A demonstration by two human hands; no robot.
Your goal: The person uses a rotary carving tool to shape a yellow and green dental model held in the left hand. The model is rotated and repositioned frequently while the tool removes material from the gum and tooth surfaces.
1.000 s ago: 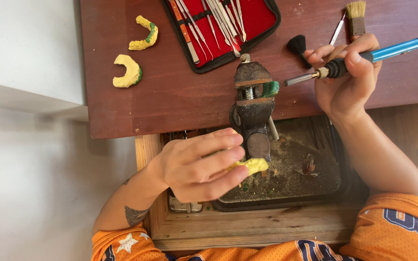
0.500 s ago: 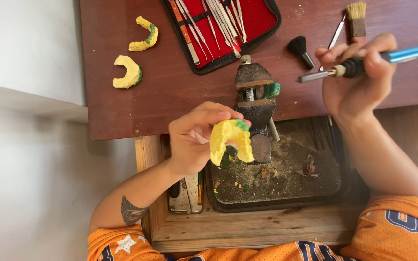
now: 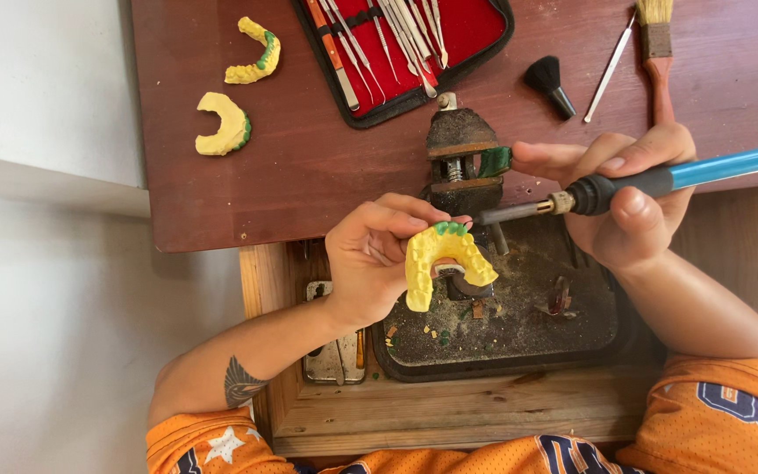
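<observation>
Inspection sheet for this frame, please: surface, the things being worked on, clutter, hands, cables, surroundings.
Surface: dark red-brown table; below it an open wooden drawer holding a black tray littered with debris.
Job's things: yellow dental cast with green wax on its arch; blue-handled heated tool, its metal tip close to the cast.
Clutter: two more yellow casts, red-lined instrument case, small vise, black brush, bristle brush, metal pick.
Hands: left hand holds the cast; right hand grips the tool.
Cables: nothing seen.
Surroundings: pale floor.
</observation>
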